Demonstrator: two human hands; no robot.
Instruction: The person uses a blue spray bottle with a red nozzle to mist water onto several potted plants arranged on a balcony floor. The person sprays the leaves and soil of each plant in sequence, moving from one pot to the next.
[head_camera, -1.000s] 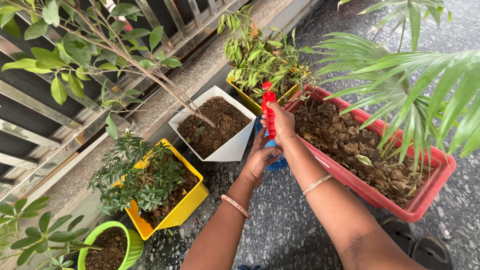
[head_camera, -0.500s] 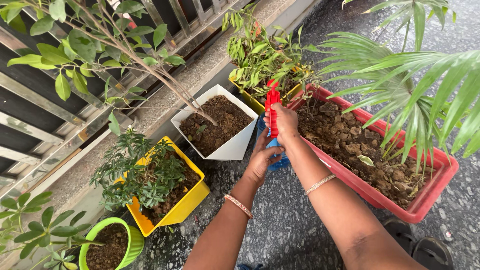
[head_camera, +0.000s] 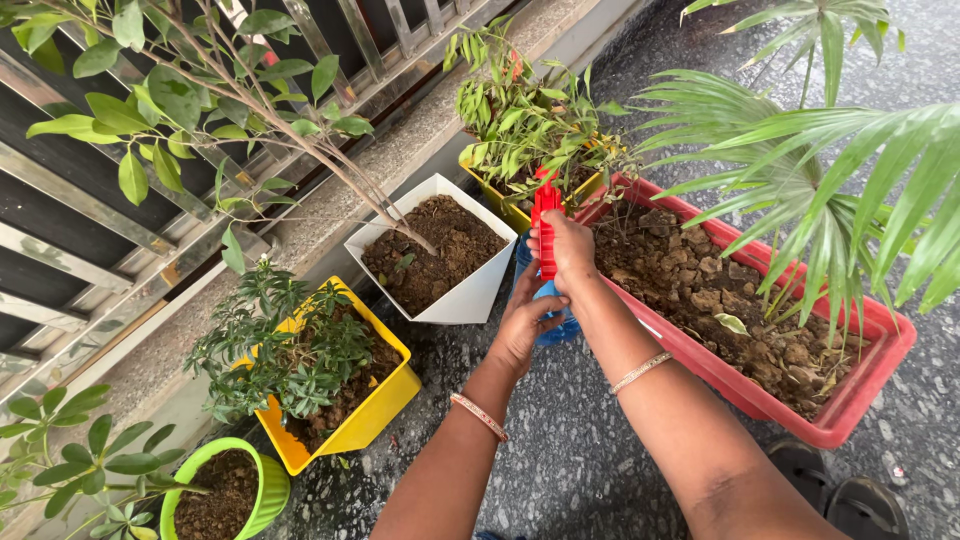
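Blue bottle (head_camera: 553, 322) mostly hidden behind both hands; sandals (head_camera: 835, 487) cut by bottom edge.

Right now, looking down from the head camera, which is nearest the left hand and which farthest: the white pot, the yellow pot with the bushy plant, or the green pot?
1. White pot, just to the left of the left hand.
2. Yellow pot, farther left and lower.
3. Green pot, at the bottom left corner.

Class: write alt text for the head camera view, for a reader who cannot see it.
A person's right hand grips the red trigger of a blue spray bottle while the left hand steadies its base, between a white pot of soil and a long red planter.
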